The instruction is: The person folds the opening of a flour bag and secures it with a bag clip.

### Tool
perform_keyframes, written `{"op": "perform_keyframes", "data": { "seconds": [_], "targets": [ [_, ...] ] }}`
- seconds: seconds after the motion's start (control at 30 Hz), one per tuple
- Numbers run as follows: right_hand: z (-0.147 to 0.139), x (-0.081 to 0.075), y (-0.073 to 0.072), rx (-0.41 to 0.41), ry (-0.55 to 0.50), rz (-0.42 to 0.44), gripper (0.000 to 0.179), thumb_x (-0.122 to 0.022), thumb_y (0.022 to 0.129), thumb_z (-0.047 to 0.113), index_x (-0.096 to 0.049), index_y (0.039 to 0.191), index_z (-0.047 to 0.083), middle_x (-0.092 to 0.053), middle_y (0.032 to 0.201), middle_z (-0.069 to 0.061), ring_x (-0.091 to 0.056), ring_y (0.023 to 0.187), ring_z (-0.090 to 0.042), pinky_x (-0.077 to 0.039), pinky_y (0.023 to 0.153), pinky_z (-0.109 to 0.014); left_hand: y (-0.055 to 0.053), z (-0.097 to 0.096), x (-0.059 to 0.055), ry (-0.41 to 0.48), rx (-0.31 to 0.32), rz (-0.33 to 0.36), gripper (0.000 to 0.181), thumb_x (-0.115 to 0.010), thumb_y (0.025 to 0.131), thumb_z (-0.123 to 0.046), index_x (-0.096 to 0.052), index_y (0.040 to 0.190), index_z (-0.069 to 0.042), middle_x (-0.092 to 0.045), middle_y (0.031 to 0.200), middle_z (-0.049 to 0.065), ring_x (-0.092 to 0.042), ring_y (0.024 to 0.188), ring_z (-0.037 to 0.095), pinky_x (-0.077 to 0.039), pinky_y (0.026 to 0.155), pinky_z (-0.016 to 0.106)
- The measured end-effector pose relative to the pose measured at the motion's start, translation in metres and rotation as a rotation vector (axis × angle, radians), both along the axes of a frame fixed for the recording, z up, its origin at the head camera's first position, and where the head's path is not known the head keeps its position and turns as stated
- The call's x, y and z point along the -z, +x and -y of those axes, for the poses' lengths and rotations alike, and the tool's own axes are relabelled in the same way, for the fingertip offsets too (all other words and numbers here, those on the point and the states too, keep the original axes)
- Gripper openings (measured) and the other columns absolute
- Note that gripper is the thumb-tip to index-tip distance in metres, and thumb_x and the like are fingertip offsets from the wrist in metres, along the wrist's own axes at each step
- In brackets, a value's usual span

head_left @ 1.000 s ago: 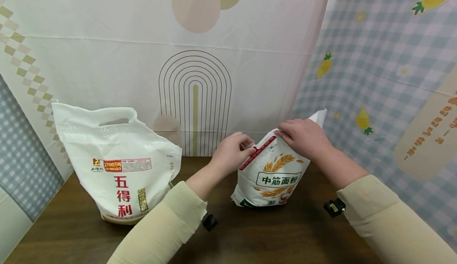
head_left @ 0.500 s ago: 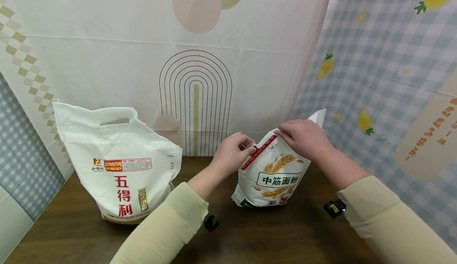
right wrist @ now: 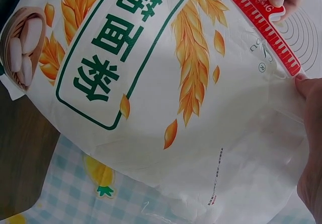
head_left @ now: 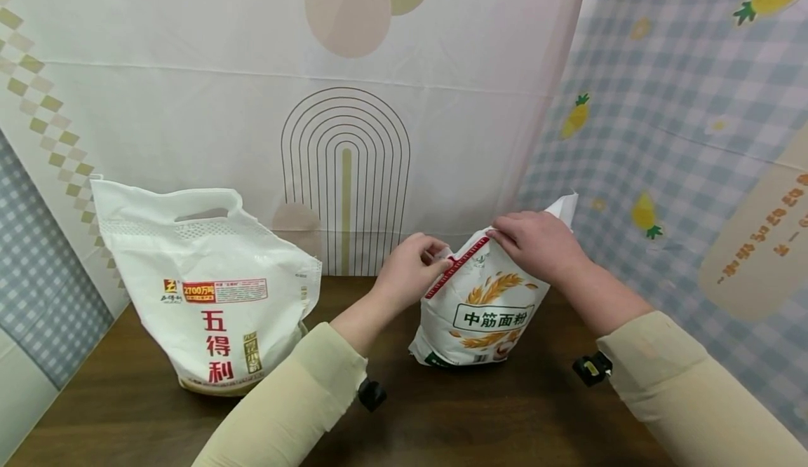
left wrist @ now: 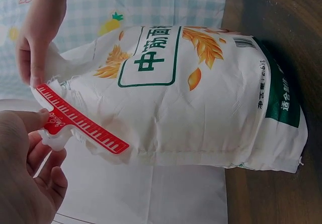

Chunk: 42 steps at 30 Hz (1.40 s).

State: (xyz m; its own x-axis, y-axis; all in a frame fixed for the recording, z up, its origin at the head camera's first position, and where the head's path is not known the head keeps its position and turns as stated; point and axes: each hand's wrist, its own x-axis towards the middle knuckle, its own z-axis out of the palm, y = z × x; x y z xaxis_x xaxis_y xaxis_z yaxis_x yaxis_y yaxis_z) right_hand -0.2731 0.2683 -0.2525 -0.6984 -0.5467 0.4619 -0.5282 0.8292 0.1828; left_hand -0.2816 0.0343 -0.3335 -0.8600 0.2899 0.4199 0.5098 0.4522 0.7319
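- While the left hand pinches the handle end of the red sealing clip, the right hand grips the folded top of the flour bag, mid-tabletop, right of centre.
- To do this well, I judge: keep the fold flat and taut, move the clip along its own line.
- 1 larger white bag stands well apart on the left of the tabletop; patterned cloth hangs behind. Nothing blocks either hand.

The right hand hides the flour bag's top fold. The red clip's small print is too small to read. The left hand's fingertips are tucked behind the bag's corner.
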Motion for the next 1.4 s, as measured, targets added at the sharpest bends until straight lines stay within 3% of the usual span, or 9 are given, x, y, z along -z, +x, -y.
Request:
{"op": "perform_keyframes", "data": {
  "seconds": [0.27, 0.7, 0.97, 1.23, 1.4],
  "targets": [
    [0.0011, -0.003, 0.0004, 0.016, 0.004, 0.007, 0.016, -0.062, 0.099, 0.025, -0.062, 0.085, 0.016, -0.061, 0.075, 0.001, -0.059, 0.068, -0.02, -0.048, 0.062, -0.042, -0.0008, 0.001, -0.0003, 0.046, 0.001, 0.06, 0.026, -0.07, 0.094, -0.03, -0.07, 0.118, -0.018, -0.06, 0.11, -0.004, -0.059, 0.094, 0.012, -0.053, 0.076, 0.03],
    [0.0041, -0.007, 0.0009, 0.006, 0.012, -0.001, 0.016, -0.064, 0.097, 0.028, -0.066, 0.088, 0.014, -0.064, 0.076, 0.001, -0.06, 0.07, -0.022, -0.05, 0.069, -0.045, -0.0017, 0.0042, 0.0002, 0.037, 0.001, 0.061, 0.032, -0.069, 0.094, -0.031, -0.067, 0.123, -0.017, -0.06, 0.114, -0.002, -0.059, 0.098, 0.014, -0.052, 0.08, 0.034],
    [0.0042, -0.0057, 0.0006, 0.018, 0.056, -0.074, 0.018, -0.064, 0.096, 0.029, -0.068, 0.092, 0.012, -0.065, 0.083, -0.004, -0.064, 0.086, -0.029, -0.047, 0.087, -0.052, -0.0005, 0.0042, 0.0, 0.039, 0.022, 0.071, 0.037, -0.069, 0.094, -0.033, -0.064, 0.127, -0.018, -0.059, 0.113, -0.002, -0.058, 0.101, 0.015, -0.052, 0.081, 0.034],
    [0.0025, -0.0038, 0.0017, 0.013, 0.042, -0.154, 0.02, -0.067, 0.092, 0.03, -0.07, 0.096, 0.011, -0.068, 0.093, -0.008, -0.061, 0.092, -0.032, -0.045, 0.087, -0.052, -0.0006, 0.0043, 0.0016, 0.002, 0.026, 0.042, 0.037, -0.067, 0.096, -0.034, -0.063, 0.129, -0.019, -0.059, 0.116, -0.001, -0.059, 0.104, 0.017, -0.052, 0.083, 0.036],
    [-0.001, -0.0011, 0.0008, -0.004, 0.014, -0.196, 0.021, -0.068, 0.09, 0.028, -0.071, 0.1, 0.01, -0.066, 0.099, -0.011, -0.059, 0.097, -0.034, -0.043, 0.091, -0.053, 0.0006, 0.0058, 0.004, -0.039, 0.025, 0.003, 0.041, -0.065, 0.097, -0.036, -0.059, 0.134, -0.019, -0.058, 0.122, 0.0, -0.058, 0.113, 0.02, -0.05, 0.092, 0.04]
  ]
}}
